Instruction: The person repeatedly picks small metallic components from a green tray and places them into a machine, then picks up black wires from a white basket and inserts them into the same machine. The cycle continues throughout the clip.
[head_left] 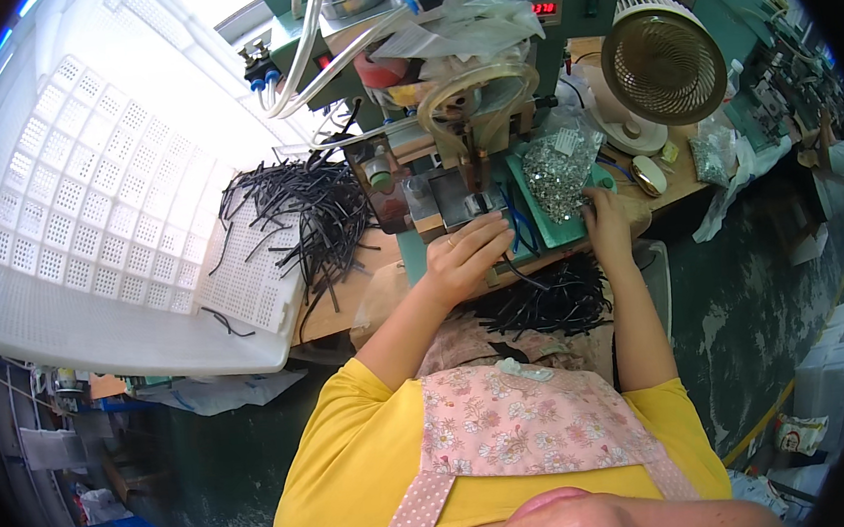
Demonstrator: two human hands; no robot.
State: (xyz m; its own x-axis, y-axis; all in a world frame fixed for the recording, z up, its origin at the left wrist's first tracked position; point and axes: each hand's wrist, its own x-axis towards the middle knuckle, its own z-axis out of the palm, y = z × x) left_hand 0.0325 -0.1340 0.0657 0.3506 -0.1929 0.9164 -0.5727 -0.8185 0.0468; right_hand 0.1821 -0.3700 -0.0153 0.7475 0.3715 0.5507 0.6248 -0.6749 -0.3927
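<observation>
Floral apron bib (516,421) over a yellow shirt sits closest to the lens, with a bundle of black cords (551,302) resting in the lap just beyond it. Left hand (464,257) is up at the small green press machine (462,150), fingers curled and pinched right below the metal block at its front. It looks like it's got a thin black cord there, but it's too small to say for sure. Right hand (607,222) rests at the edge of the green tray (551,227), fingers bent down onto the heap of tiny silver metal bits (555,177); can't tell if it's actually holding any. Further left, a big tangle of black cords (302,209) spills out of the white perforated plastic bin (106,211) onto the wooden bench. Off to the right stands a small round desk fan (662,62), with a bag of more silver bits (711,153) just beside it.
</observation>
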